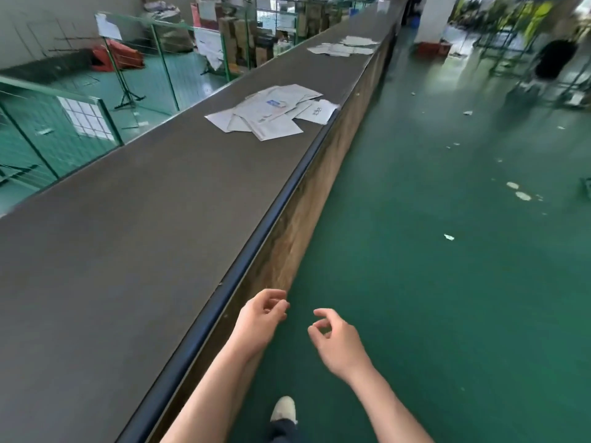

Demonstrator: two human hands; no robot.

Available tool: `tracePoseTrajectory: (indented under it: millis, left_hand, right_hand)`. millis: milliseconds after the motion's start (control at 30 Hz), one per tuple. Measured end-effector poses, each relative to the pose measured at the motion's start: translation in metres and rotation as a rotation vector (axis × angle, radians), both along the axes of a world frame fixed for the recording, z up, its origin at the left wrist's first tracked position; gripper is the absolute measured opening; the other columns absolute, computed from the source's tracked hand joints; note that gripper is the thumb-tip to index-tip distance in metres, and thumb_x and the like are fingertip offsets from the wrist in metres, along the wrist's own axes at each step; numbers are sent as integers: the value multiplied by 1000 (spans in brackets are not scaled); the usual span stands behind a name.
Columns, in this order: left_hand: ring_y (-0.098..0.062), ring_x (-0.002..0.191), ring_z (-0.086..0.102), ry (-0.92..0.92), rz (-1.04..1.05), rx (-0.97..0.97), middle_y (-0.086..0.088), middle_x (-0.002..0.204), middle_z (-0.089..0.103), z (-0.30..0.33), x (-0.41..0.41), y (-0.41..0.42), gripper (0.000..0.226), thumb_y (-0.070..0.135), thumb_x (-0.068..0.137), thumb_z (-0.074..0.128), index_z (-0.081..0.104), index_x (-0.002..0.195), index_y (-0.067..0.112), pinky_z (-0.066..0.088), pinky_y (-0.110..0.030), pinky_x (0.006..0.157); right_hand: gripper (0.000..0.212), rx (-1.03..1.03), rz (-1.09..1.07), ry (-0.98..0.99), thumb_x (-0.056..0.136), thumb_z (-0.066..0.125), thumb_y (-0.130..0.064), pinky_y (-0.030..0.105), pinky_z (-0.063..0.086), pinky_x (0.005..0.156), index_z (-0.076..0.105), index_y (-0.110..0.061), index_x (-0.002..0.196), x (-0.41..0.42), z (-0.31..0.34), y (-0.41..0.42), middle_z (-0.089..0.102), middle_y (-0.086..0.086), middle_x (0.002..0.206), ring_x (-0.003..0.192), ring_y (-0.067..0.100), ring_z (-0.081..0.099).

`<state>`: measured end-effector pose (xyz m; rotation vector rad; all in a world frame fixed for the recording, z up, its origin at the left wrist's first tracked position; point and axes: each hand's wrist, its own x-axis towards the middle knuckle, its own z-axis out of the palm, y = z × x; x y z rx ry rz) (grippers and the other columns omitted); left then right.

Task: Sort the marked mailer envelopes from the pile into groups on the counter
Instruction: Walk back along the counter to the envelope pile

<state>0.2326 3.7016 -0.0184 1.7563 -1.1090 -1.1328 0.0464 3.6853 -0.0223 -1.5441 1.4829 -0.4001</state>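
A loose pile of white mailer envelopes (271,111) lies on the long dark counter (128,225), well ahead of me near its right edge. One envelope (318,111) at the pile's right side shows dark handwriting. A second group of white envelopes (343,46) lies much farther along the counter. My left hand (260,318) hangs beside the counter's front edge, fingers loosely curled, holding nothing. My right hand (335,338) is out over the green floor, also loosely curled and empty. Both hands are far short of the pile.
The counter's dark rounded edge (256,247) and wooden side panel run diagonally away from me. Green floor (431,282) with scattered paper scraps spreads to the right. Green wire fencing (64,123) and stacked boxes stand beyond the counter. My shoe (283,409) shows at the bottom.
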Motion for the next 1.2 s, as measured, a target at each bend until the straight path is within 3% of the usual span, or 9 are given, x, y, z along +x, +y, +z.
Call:
tracePoseTrajectory:
  millis: [67,133,333,633,767,833,933,1067,1200]
  left_hand:
    - [-12,85,74,17,-36,26,2,95,76,4,1,-59,12,26,98,65,65,104,36,61,-43,83]
    - [-15,87,73,11,-91,40,2,94,75,12,-7,-116,12,27,98,65,65,106,35,61,-43,81]
    - [-19,90,75,0,-189,93,2,96,76,18,-44,-273,15,26,98,64,63,100,41,60,-46,86]
    - [-26,88,74,-104,-409,122,2,90,76,12,-157,-534,12,25,96,63,67,106,29,61,-46,78]
    - [-21,85,72,-189,-487,79,4,87,75,46,-204,-666,11,25,96,63,67,104,32,60,-39,76]
    - [-17,82,72,-209,-447,18,6,87,75,64,-210,-728,12,26,96,64,67,103,35,61,-36,72]
    - [-13,85,71,-261,-332,-50,9,93,73,82,-202,-805,16,26,97,66,65,109,37,59,-31,78]
    - [-13,86,72,-217,-162,-44,7,93,74,69,-181,-906,15,27,95,68,65,106,37,60,-38,85]
    - [-20,83,77,103,82,5,-3,95,77,35,-175,-1032,10,16,98,66,69,105,22,62,-33,71]
  right_hand:
    - [35,37,3,10,98,62,-31,13,50,63,59,-27,132,1,12,-47,68,-12,106,74,5,64]
    - [32,48,-79,2,97,64,-32,24,55,70,62,-27,128,-9,22,-97,70,-10,99,73,7,64]
    - [32,-21,-349,65,101,59,-42,29,49,86,64,-23,126,-60,35,-241,64,-15,99,99,14,63]
    - [32,-21,-521,-26,100,57,-43,30,48,82,61,-25,127,-158,15,-479,64,-15,104,97,12,63]
    - [25,4,-586,-155,95,59,-47,42,58,88,63,-32,115,-202,35,-616,69,-11,108,96,14,70]
    - [24,-24,-572,-216,91,59,-51,47,59,89,64,-35,108,-207,52,-682,70,-11,109,95,15,71]
    - [17,-60,-518,-286,97,60,-45,43,61,85,65,-33,107,-202,78,-771,71,-12,104,87,13,72]
    - [10,-117,-405,-293,100,59,-42,36,58,77,66,-35,102,-195,79,-887,72,-10,92,86,14,72]
    - [23,-123,-256,-202,101,57,-43,24,48,76,65,-30,119,-182,58,-1035,70,-9,95,91,11,70]
